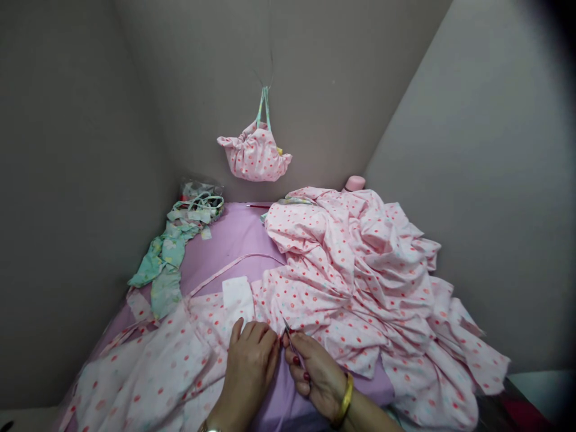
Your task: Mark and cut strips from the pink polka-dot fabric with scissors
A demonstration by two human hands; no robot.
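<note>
Pink dotted fabric (315, 288) spreads across the purple cloth and bunches to the right. At the front edge of that fabric, my left hand (252, 354) is closed with its fingers bent over the pink cloth; the fingertips are partly hidden. Close beside it, my right hand (315, 369) is wrapped around small pointed scissors (288, 329), whose metal tip points up and away from me at the fabric edge. Just beyond my left hand lies a white piece of cloth (238, 297). A thin pink strip (225, 266) runs behind it.
Purple cloth (220, 240) covers the table. Green printed fabric pieces (166, 258) lie at the left near a plastic bag (202, 187). A pink pouch (256, 156) hangs against the grey wall. A pink-capped bottle (355, 182) stands behind the fabric heap.
</note>
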